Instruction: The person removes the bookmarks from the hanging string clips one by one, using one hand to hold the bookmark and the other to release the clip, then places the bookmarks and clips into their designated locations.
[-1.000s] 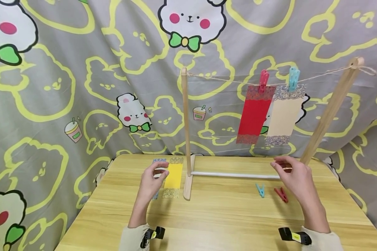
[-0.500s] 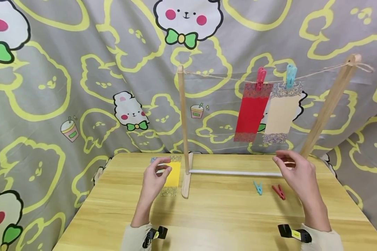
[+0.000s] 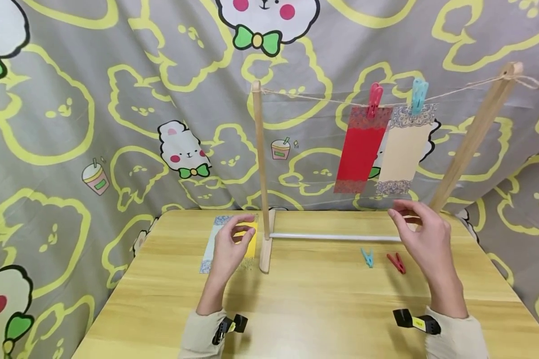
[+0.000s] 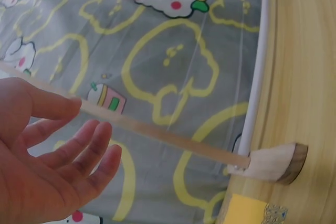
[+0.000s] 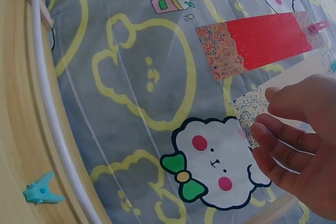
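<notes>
My left hand [image 3: 233,248] hovers over the yellow card [image 3: 252,244] and the pale blue card [image 3: 208,249], which lie on the table at the left. Its fingers are loosely bent and hold nothing. On the other side, my right hand [image 3: 424,239] hangs in the air near the right post, relaxed and holding nothing. A blue clothespin [image 3: 367,257] and a red clothespin [image 3: 397,263] lie on the table just left of it. From the string hang a red card [image 3: 361,152] under a pink clothespin [image 3: 375,99] and a cream card [image 3: 404,154] under a light blue clothespin [image 3: 419,95].
The string [image 3: 314,98] runs between a left wooden post [image 3: 261,159] and a right wooden post [image 3: 473,134]. Low between them, a white rod [image 3: 332,237] joins the stand. A patterned curtain [image 3: 130,109] hangs behind the wooden table [image 3: 305,309].
My left hand has drifted slightly right and up, uncovering more of the pale blue card. The right hand stays much the same, and the head view has shifted a little. Neither hand has taken anything.
</notes>
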`<state>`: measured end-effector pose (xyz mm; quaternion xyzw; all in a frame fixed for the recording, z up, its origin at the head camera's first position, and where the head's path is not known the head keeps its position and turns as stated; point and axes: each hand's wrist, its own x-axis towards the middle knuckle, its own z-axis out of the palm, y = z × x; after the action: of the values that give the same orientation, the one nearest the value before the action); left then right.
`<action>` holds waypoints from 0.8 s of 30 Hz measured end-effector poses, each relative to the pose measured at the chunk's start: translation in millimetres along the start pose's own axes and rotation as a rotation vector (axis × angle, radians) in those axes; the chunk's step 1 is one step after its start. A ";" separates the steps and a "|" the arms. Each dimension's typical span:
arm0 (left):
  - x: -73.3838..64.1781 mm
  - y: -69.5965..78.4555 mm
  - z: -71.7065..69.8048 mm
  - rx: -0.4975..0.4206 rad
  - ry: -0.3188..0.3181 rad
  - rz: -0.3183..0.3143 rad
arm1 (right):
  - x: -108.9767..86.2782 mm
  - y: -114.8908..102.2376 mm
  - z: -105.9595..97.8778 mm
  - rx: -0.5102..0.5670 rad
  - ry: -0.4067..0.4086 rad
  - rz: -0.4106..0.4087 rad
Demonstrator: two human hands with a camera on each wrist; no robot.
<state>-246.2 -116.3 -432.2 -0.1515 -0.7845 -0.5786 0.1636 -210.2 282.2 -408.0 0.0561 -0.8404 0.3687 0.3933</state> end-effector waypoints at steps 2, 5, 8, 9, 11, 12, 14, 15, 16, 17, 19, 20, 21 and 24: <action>1.4 3.3 3.8 -0.011 -0.004 0.009 | 3.6 -3.2 0.6 0.011 0.019 -0.017; -0.4 4.6 9.2 -0.030 -0.004 0.009 | 4.2 -7.1 0.5 0.032 0.041 -0.042; -2.2 4.9 14.1 -0.055 0.015 0.023 | 3.7 -10.1 1.0 0.057 0.048 -0.072; -2.3 5.3 15.7 -0.065 0.020 0.030 | 3.9 -11.0 1.3 0.059 0.048 -0.083; -1.6 6.2 19.0 -0.087 0.017 0.048 | 4.5 -12.5 2.2 0.057 0.046 -0.103; -1.3 7.0 20.5 -0.096 0.012 0.055 | 5.0 -13.2 2.5 0.053 0.047 -0.110; -0.2 9.4 23.0 -0.111 -0.006 0.067 | 5.9 -14.4 3.0 0.044 0.054 -0.122; 0.5 10.8 23.7 -0.120 -0.010 0.075 | 6.5 -15.0 3.3 0.044 0.057 -0.128; 1.4 12.1 24.1 -0.128 -0.014 0.081 | 7.3 -15.6 3.7 0.046 0.060 -0.135; 2.3 13.7 24.1 -0.131 -0.014 0.086 | 8.3 -16.2 4.0 0.050 0.063 -0.144; 4.4 16.3 24.8 -0.137 -0.012 0.099 | 10.5 -16.9 4.2 0.064 0.065 -0.162; 5.6 17.2 25.6 -0.141 -0.010 0.102 | 11.7 -17.1 4.1 0.072 0.066 -0.172; 7.3 17.8 26.9 -0.146 -0.009 0.109 | 13.0 -17.5 3.7 0.076 0.063 -0.180; 11.8 20.2 32.0 -0.148 -0.016 0.126 | 16.9 -19.7 1.7 0.078 0.055 -0.198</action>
<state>-250.8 -79.3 -418.6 -0.2169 -0.7299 -0.6223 0.1817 -215.2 270.2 -385.4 0.1441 -0.8047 0.3620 0.4480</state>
